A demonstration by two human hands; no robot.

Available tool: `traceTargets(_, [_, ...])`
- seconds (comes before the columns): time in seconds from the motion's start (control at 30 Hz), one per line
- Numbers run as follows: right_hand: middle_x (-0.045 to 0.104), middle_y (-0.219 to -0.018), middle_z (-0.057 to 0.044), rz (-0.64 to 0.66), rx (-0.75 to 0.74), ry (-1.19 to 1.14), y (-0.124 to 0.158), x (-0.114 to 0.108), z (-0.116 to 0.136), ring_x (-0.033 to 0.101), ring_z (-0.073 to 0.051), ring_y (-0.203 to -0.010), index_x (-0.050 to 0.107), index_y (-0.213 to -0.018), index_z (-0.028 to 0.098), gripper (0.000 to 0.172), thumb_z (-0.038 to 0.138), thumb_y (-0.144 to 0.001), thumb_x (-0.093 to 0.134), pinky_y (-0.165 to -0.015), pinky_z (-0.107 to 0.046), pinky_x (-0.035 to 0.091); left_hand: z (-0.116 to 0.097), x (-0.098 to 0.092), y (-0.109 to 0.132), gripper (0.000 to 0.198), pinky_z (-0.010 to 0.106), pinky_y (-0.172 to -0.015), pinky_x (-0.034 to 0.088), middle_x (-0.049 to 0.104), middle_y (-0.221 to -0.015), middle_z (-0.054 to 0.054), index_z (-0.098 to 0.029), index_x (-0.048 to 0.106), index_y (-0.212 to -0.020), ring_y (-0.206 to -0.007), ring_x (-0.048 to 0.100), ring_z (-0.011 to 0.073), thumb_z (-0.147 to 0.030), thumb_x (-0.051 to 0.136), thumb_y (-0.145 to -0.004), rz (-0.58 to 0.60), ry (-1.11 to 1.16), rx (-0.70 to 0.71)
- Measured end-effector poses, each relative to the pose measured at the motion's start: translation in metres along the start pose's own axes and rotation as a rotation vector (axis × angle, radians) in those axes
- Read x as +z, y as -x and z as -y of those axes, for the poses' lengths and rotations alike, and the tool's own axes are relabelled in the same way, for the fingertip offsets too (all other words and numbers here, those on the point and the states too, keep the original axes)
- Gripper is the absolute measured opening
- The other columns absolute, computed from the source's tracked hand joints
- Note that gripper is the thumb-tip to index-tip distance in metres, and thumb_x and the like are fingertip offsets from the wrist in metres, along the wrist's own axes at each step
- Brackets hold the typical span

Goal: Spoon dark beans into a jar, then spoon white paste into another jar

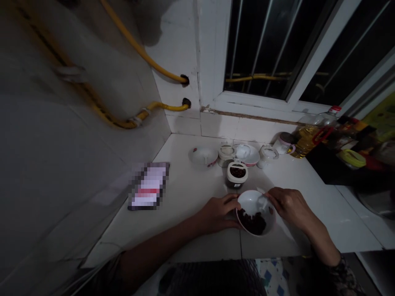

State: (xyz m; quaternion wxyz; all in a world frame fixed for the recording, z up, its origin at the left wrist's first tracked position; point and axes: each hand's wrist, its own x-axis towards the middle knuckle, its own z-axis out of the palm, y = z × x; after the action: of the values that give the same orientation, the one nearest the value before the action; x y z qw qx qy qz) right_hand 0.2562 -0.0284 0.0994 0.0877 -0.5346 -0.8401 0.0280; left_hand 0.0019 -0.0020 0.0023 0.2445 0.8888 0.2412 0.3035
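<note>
A white bowl (273, 224) is tilted above the near part of the counter, with dark, crumbly bits (253, 222) gathered in its lower side. My left hand (217, 213) grips the bowl's left side, thumb and fingers around the rim. At the upper right rim, my right hand (288, 205) is closed on what looks like a white spoon (263, 202), whose head reaches inside the bowl. Just behind the bowl stands a small jar (237, 181) with a white-rimmed lid, holding similar dark contents.
Behind are a shallow dish (202, 157), a clear jar (226, 153), another dish (253, 156), a second clear jar (268, 155) and a lidded mug (284, 144). A phone (149, 187) leans at left. Oil and sauce bottles (308, 135) crowd the right, beside a dark box (324, 164).
</note>
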Motion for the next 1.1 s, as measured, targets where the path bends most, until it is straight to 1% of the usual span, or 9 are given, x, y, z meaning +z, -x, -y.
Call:
traceTargets(0.1, [0.061, -0.059, -0.005, 0.06, 0.055, -0.153, 0.003, 0.003, 0.003, 0.051, -0.015, -0.05, 0.056, -0.065, 0.021, 0.049, 0.046, -0.099, 0.03, -0.054, -0.028, 0.032, 0.001, 0.001, 0.0, 0.048, 0.031, -0.086, 0.053, 0.058, -0.128, 0.011, -0.022, 0.06, -0.11, -0.108, 0.065, 0.0236, -0.057, 0.07, -0.077, 0.008, -0.009, -0.014])
traceTargets(0.23, [0.049, -0.052, -0.001, 0.069, 0.154, -0.375, 0.005, 0.009, 0.001, 0.043, -0.014, -0.05, 0.048, -0.057, 0.021, 0.052, 0.056, -0.094, 0.037, -0.052, -0.026, 0.03, 0.002, 0.002, 0.002, 0.049, 0.031, -0.085, 0.054, 0.058, -0.129, 0.01, -0.023, 0.061, -0.108, -0.106, 0.066, 0.0238, -0.057, 0.072, -0.075, 0.008, -0.022, -0.028])
traceTargets(0.3, [0.044, -0.051, 0.001, 0.085, 0.222, -0.503, 0.006, 0.011, -0.002, 0.04, -0.012, -0.051, 0.048, -0.056, 0.02, 0.053, 0.059, -0.091, 0.041, -0.051, -0.025, 0.03, 0.003, 0.003, 0.002, 0.049, 0.031, -0.084, 0.054, 0.058, -0.129, 0.011, -0.022, 0.061, -0.107, -0.105, 0.066, 0.0239, -0.057, 0.072, -0.075, -0.002, -0.028, -0.023])
traceTargets(0.4, [0.042, -0.053, 0.003, 0.094, 0.315, -0.68, 0.006, 0.015, -0.008, 0.036, -0.011, -0.053, 0.05, -0.057, 0.019, 0.054, 0.063, -0.087, 0.045, -0.053, -0.025, 0.03, 0.004, 0.003, 0.002, 0.049, 0.032, -0.085, 0.054, 0.058, -0.129, 0.011, -0.022, 0.06, -0.108, -0.105, 0.066, 0.0238, -0.057, 0.072, -0.075, -0.002, -0.028, -0.017])
traceTargets(0.53, [0.035, -0.052, 0.005, 0.053, 0.412, -0.863, 0.0, 0.019, -0.014, 0.029, -0.01, -0.051, 0.049, -0.056, 0.019, 0.054, 0.068, -0.079, 0.053, -0.05, -0.025, 0.025, 0.003, 0.003, 0.001, 0.051, 0.032, -0.087, 0.054, 0.057, -0.129, 0.012, -0.022, 0.06, -0.109, -0.106, 0.065, 0.0238, -0.058, 0.071, -0.075, 0.02, -0.04, -0.025])
traceTargets(0.63, [0.029, -0.05, 0.006, 0.015, 0.467, -0.931, -0.007, 0.022, -0.019, 0.023, -0.009, -0.049, 0.047, -0.054, 0.02, 0.053, 0.068, -0.073, 0.057, -0.046, -0.025, 0.019, 0.002, 0.002, 0.0, 0.049, 0.032, -0.086, 0.054, 0.057, -0.129, 0.011, -0.022, 0.06, -0.108, -0.105, 0.066, 0.0235, -0.058, 0.071, -0.076, 0.024, -0.042, -0.036])
traceTargets(0.77, [0.031, -0.049, 0.005, -0.014, 0.476, -0.961, -0.018, 0.026, -0.022, 0.022, -0.008, -0.047, 0.045, -0.052, 0.02, 0.052, 0.067, -0.071, 0.06, -0.044, -0.025, 0.015, 0.0, 0.0, 0.0, 0.048, 0.033, -0.086, 0.054, 0.057, -0.129, 0.012, -0.022, 0.06, -0.108, -0.108, 0.065, 0.0241, -0.057, 0.07, -0.077, 0.027, -0.033, -0.024])
traceTargets(0.9, [0.033, -0.049, 0.005, -0.008, 0.486, -0.996, -0.022, 0.03, -0.019, 0.023, -0.008, -0.047, 0.046, -0.052, 0.02, 0.051, 0.066, -0.07, 0.062, -0.044, -0.025, 0.017, -0.001, -0.001, 0.0, 0.047, 0.032, -0.086, 0.054, 0.057, -0.13, 0.011, -0.023, 0.059, -0.107, -0.108, 0.065, 0.0238, -0.057, 0.071, -0.077, 0.019, -0.037, -0.024])
traceTargets(1.1, [0.037, -0.051, 0.004, -0.026, 0.492, -0.984, -0.02, 0.036, -0.017, 0.028, -0.009, -0.05, 0.045, -0.052, 0.019, 0.052, 0.066, -0.07, 0.061, -0.046, -0.024, 0.02, -0.001, 0.0, 0.0, 0.048, 0.032, -0.087, 0.054, 0.057, -0.13, 0.011, -0.022, 0.06, -0.108, -0.108, 0.065, 0.0238, -0.057, 0.071, -0.077, 0.007, -0.022, -0.014])
